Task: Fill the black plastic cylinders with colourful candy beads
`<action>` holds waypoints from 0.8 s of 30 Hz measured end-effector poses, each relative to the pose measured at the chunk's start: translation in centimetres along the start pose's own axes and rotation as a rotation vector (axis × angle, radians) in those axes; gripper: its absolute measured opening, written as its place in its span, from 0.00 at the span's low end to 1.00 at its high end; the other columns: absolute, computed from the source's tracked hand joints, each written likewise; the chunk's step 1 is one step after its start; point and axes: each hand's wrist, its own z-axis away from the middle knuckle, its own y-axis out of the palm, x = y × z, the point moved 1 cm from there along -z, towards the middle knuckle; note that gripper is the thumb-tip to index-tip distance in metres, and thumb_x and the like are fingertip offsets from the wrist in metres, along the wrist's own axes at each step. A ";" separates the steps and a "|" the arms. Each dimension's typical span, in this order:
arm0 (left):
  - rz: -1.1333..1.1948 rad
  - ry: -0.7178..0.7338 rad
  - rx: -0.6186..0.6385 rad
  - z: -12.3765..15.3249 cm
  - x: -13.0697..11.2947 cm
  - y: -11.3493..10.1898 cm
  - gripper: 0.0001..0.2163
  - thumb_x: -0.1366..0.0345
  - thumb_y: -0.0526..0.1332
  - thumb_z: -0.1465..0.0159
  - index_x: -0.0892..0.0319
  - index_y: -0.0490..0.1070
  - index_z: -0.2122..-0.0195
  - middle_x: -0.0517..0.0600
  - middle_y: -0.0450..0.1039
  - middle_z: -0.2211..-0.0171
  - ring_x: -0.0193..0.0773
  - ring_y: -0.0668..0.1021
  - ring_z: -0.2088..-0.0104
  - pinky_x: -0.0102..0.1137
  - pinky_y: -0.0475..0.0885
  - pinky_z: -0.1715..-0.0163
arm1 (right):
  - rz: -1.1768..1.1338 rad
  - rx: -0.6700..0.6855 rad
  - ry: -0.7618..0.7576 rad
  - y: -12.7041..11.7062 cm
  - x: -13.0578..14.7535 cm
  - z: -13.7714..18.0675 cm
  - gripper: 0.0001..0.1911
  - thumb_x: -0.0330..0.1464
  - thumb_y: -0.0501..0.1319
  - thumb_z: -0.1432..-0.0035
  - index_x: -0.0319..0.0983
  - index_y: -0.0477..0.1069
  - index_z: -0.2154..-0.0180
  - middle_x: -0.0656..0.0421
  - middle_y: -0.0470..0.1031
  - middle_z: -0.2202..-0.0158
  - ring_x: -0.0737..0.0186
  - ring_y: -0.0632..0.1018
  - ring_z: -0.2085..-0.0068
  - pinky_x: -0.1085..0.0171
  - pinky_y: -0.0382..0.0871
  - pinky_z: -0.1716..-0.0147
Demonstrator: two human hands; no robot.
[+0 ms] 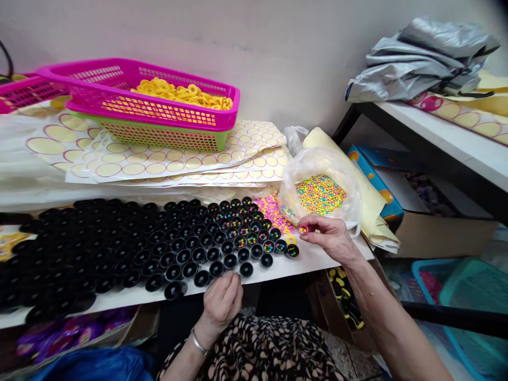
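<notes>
My right hand pinches a small pink cup with a few coloured beads in it, at the front of a clear plastic bag. Many small multicoloured beads fill that bag. At the table's front edge my left hand is closed, fingers curled against the nearest black round cups; whatever it may hold is hidden. Rows of these cups cover the table, and several at the right, such as one cup, contain coloured beads. A yellow ring lies beside them.
Pink pieces lie heaped left of the bag. Behind the cups, a pink basket of yellow rings stands on sticker sheets. A shelf overhangs an open carton at right. Below the table's left side sits a box of purple packs.
</notes>
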 end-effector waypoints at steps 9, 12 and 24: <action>-0.015 -0.025 0.034 0.6 -0.1 0.3 0.15 0.75 0.61 0.45 0.62 0.68 0.55 0.57 0.75 0.65 0.36 0.77 0.70 0.29 0.73 0.69 | 0.740 0.342 -0.261 5.9 1.2 2.5 0.10 0.25 0.53 0.43 0.38 0.72 0.65 0.56 0.71 0.67 0.61 0.67 0.63 0.62 0.59 0.63; -0.009 -0.022 0.039 0.7 -0.1 0.2 0.16 0.75 0.61 0.45 0.62 0.68 0.55 0.58 0.75 0.65 0.36 0.77 0.70 0.30 0.73 0.69 | 1.002 0.387 -0.296 7.1 1.4 2.7 0.09 0.25 0.53 0.43 0.38 0.71 0.66 0.55 0.69 0.67 0.59 0.64 0.63 0.61 0.56 0.65; 0.056 -0.035 0.002 0.1 -0.2 -0.2 0.15 0.75 0.61 0.44 0.62 0.68 0.55 0.57 0.74 0.64 0.36 0.77 0.69 0.29 0.73 0.69 | 1.248 0.417 -0.359 8.4 1.7 3.1 0.07 0.25 0.55 0.48 0.36 0.70 0.66 0.52 0.67 0.65 0.56 0.62 0.62 0.58 0.52 0.68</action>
